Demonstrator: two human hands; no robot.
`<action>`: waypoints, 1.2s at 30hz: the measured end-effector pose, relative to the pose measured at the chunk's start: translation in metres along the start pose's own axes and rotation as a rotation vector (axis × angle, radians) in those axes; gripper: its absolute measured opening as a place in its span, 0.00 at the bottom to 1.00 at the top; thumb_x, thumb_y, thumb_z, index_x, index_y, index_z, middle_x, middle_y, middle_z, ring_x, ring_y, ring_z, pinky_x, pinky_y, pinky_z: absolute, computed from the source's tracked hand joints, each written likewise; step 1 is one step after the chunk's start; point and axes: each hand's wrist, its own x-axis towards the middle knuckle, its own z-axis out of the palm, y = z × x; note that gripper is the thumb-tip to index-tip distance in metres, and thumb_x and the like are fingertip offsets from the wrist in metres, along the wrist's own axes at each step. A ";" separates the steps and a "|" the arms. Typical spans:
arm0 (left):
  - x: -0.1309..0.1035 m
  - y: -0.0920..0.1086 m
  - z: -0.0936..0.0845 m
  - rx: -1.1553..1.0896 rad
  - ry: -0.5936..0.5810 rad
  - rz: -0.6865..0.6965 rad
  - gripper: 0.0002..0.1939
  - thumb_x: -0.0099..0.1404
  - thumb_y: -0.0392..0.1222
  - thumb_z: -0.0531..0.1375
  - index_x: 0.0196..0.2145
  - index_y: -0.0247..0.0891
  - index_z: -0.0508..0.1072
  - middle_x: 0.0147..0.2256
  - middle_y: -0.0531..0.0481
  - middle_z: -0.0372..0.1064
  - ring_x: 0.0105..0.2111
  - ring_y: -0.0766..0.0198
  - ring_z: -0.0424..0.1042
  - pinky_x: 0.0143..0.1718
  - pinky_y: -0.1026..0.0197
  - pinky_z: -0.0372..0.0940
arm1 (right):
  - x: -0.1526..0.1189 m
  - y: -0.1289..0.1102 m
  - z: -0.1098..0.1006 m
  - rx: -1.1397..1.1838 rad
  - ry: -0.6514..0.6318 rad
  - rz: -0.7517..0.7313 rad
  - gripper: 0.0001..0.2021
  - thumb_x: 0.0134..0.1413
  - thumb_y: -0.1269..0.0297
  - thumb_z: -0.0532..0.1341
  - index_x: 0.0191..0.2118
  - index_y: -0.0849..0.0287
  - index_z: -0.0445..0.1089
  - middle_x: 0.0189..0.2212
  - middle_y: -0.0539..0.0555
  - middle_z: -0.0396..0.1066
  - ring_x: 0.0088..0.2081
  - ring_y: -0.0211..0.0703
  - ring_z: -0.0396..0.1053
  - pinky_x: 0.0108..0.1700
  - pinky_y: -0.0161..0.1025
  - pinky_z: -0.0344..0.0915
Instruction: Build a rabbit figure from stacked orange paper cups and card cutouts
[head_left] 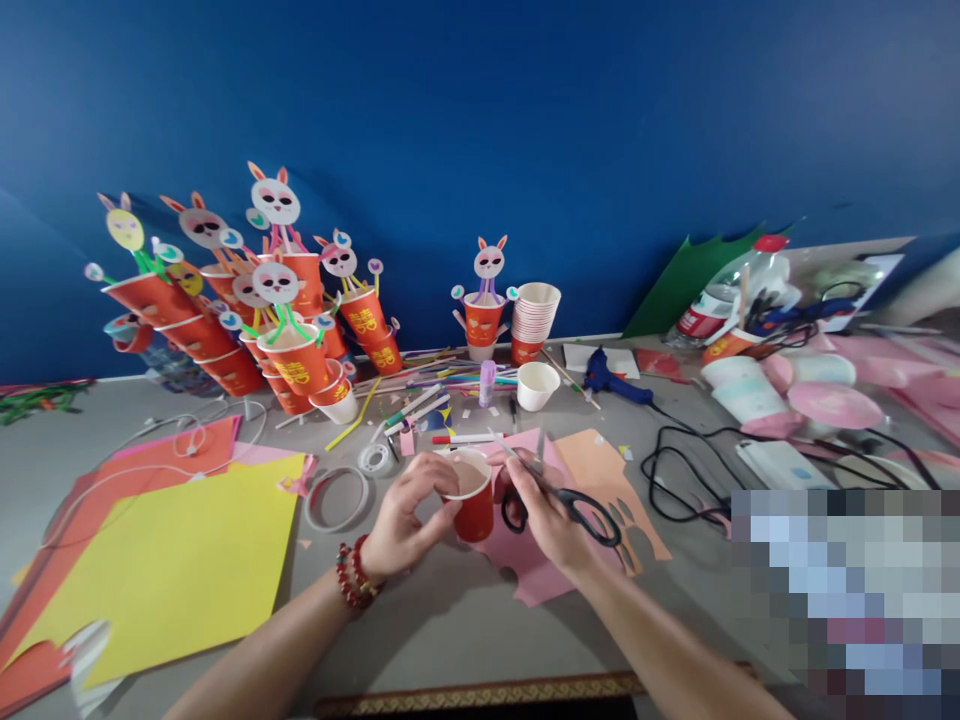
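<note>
A red paper cup (474, 512) with a white rim stands upright in front of me at the middle of the table. My left hand (417, 510), a beaded bracelet on its wrist, is closed at the cup's left side, its fingers curled over the rim and its thumb against the outer wall. In my right hand (546, 510) are black-handled scissors (589, 512), gripped around their middle. Their blades point up and away, just right of the cup. Pink paper (529, 580) with cut edges lies under the cup and the right hand.
Red cups with rabbit figures (292, 355) are stacked at the back left; another rabbit cup (484, 322) stands beside nested cups (536, 310). Yellow paper (202, 540) and a tape roll (337, 498) lie left. A blue glue gun (616, 380) and black cable (675, 460) lie right.
</note>
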 end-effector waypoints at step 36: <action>0.001 -0.003 -0.005 0.153 0.172 -0.020 0.03 0.66 0.33 0.60 0.36 0.39 0.73 0.32 0.48 0.73 0.37 0.58 0.71 0.43 0.51 0.68 | -0.016 -0.004 0.013 -0.233 -0.261 -0.156 0.23 0.72 0.55 0.47 0.24 0.55 0.64 0.18 0.47 0.63 0.22 0.38 0.63 0.27 0.35 0.60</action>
